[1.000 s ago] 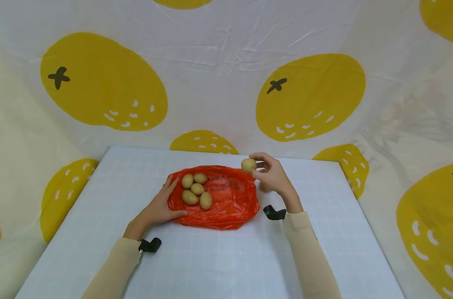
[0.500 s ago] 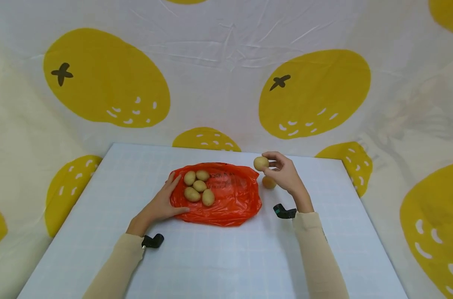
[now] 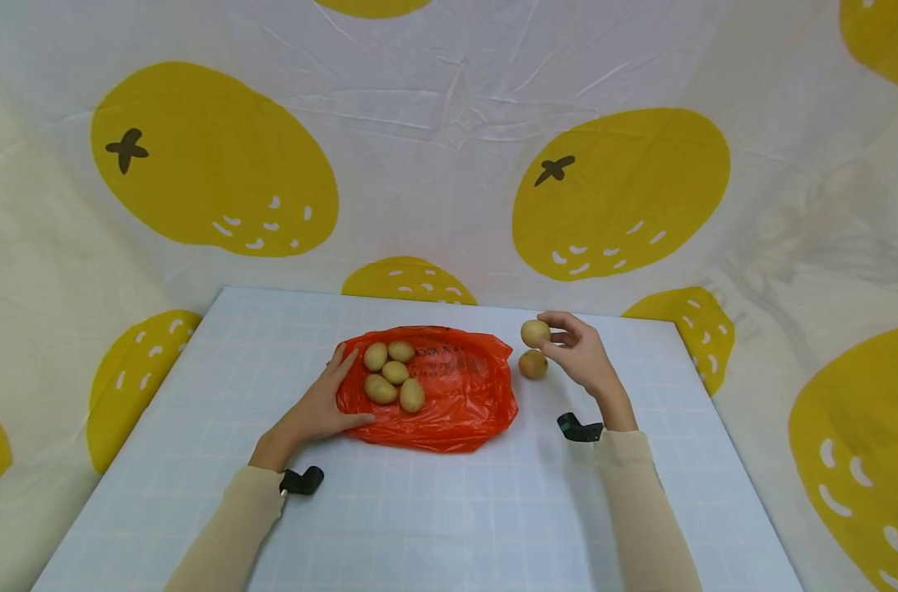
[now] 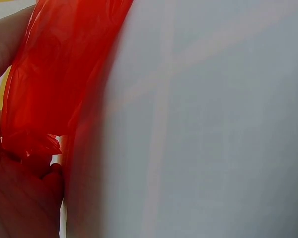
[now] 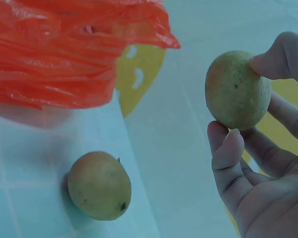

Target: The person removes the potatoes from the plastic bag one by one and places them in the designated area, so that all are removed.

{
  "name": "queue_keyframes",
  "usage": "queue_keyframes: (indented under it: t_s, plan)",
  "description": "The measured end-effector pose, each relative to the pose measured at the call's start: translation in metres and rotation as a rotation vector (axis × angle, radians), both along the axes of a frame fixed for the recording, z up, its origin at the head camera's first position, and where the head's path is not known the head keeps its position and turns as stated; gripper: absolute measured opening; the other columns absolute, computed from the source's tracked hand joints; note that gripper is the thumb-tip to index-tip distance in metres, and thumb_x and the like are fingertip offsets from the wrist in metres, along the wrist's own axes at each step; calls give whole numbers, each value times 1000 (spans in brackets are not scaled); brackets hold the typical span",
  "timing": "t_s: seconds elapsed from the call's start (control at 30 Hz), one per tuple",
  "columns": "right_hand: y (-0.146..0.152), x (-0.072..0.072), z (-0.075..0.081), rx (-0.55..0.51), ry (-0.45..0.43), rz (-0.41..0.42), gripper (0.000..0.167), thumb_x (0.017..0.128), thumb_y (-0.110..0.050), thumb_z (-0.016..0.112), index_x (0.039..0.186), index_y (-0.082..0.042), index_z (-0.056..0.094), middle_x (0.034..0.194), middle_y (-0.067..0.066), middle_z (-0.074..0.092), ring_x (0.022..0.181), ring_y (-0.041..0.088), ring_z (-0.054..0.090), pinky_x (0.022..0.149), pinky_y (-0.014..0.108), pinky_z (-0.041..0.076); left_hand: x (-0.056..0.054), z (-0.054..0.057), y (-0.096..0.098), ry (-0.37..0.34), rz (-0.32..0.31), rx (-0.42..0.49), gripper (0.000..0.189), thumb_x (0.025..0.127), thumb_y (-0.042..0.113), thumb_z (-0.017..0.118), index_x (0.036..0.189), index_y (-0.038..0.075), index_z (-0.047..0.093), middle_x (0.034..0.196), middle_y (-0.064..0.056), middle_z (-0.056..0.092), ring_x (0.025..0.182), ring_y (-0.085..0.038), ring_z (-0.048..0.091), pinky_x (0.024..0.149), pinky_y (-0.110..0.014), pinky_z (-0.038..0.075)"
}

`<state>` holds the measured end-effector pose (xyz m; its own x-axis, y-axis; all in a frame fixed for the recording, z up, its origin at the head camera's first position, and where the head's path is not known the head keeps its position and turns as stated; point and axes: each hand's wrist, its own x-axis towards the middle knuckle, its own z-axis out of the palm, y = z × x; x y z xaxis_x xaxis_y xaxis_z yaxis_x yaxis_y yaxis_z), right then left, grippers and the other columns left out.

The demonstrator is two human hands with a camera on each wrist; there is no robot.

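Well, left hand (image 3: pixel 321 404): fingers spread straight, touching the shiny red plastic bag (image 3: pixel 460 404), maybe to steady it | five tan oval potatoes (image 3: pixel 379 390) bunch on its left side | right hand (image 3: pixel 585 358): fingertips pinch a round pale-yellow potato-like lump (image 3: pixel 535 333), likely because it's small, up off the pale-blue checked table (image 3: pixel 419 522), by a round orange-yellow fruit (image 3: pixel 533 365) beside the bag

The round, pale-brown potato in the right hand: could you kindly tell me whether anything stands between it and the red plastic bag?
Nothing visible stands between the round, pale-brown potato and the red plastic bag. The round, yellowish-orange fruit lies beside the bag, off the direct line.
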<state>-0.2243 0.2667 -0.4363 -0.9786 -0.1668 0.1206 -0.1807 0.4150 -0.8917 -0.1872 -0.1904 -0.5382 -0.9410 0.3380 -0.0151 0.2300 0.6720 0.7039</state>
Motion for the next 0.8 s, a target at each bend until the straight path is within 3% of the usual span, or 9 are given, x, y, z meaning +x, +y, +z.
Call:
queue_keyframes:
  t_s: [0.27, 0.8]
  plan:
    - [10, 1, -3, -5, -10, -22, 43, 96, -13, 71, 138, -5, 61, 141, 18, 59, 114, 40, 62, 86, 17, 56, 1, 0, 0, -6, 0, 8, 122, 78, 54, 86, 168, 22, 9, 174, -13, -3, 157, -49, 10, 118, -74, 24]
    - [30, 0, -18, 53, -58, -70, 46, 98, -23, 71, 140, -8, 60, 143, 17, 58, 111, 32, 64, 87, 16, 53, 1, -1, -1, -19, 8, 2, 121, 79, 55, 85, 168, 22, 9, 175, -11, -4, 158, -47, 8, 118, -72, 24]
